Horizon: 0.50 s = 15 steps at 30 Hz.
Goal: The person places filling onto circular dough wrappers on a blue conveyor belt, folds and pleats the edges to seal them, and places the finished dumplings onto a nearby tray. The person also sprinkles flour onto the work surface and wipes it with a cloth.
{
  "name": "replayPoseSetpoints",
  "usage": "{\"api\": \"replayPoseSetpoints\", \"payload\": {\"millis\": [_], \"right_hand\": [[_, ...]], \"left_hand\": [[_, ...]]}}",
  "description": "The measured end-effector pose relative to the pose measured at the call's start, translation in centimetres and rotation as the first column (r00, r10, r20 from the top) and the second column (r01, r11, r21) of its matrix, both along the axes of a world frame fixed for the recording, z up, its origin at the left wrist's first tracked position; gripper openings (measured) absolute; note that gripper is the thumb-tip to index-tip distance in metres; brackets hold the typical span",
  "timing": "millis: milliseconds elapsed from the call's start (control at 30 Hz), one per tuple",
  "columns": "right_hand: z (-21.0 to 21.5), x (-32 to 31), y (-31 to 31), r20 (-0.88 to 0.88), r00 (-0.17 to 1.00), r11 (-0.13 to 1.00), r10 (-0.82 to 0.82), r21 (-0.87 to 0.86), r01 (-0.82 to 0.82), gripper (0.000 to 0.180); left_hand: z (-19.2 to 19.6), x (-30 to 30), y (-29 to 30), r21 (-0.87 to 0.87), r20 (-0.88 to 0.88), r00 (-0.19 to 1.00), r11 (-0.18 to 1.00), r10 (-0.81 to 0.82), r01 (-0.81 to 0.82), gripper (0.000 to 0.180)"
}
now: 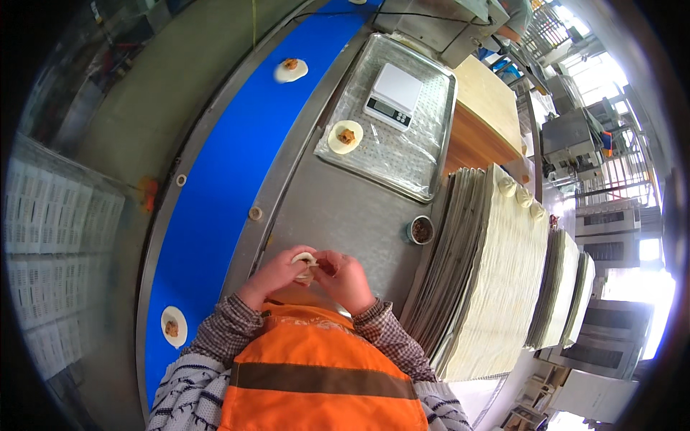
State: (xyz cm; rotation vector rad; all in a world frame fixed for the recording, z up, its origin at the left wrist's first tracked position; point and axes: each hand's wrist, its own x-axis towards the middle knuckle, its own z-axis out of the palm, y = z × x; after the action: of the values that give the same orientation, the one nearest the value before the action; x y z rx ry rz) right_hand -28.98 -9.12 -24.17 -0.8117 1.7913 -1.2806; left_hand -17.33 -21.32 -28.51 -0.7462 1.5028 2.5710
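Observation:
Close in front of my orange apron, a small white filled bun (305,259) of dough is held between my two hands. My left hand (279,272) is closed around its left side. From the other side my right hand (346,279) pinches the edge of the dough with thumb and fingers. The bun's top is partly open, and its lower part is hidden by my fingers. Ahead, a flat round dough wrapper (346,137) with brown-orange filling lies on the metal tray (431,188). Two more filled wrappers lie on the blue conveyor belt (215,183), one far (298,72), one near (179,335).
A white digital scale (397,90) sits on the tray. A small bowl of dark filling (420,230) stands on the steel table (338,208). At right, a tall stack of cloth-covered trays (496,280) carries several shaped buns (522,196). A person's arm (512,32) shows at the far end.

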Motion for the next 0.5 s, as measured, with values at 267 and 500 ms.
{"api": "replayPoseSetpoints", "payload": {"millis": [267, 500], "right_hand": [[-1.6, 0.2, 0.2, 0.034, 0.996, 0.996, -0.082, -0.034, 0.083, 0.012], [-1.0, 0.3, -0.2, 0.187, 0.972, 0.987, -0.139, -0.05, 0.15, 0.015]], "left_hand": [[-1.8, -0.4, 1.5, 0.105, -0.175, 0.901, 0.917, 0.397, -0.384, 0.04], [-0.2, -0.8, 1.5, -0.013, -0.029, 0.922, 0.922, 0.387, -0.387, 0.049]]}}
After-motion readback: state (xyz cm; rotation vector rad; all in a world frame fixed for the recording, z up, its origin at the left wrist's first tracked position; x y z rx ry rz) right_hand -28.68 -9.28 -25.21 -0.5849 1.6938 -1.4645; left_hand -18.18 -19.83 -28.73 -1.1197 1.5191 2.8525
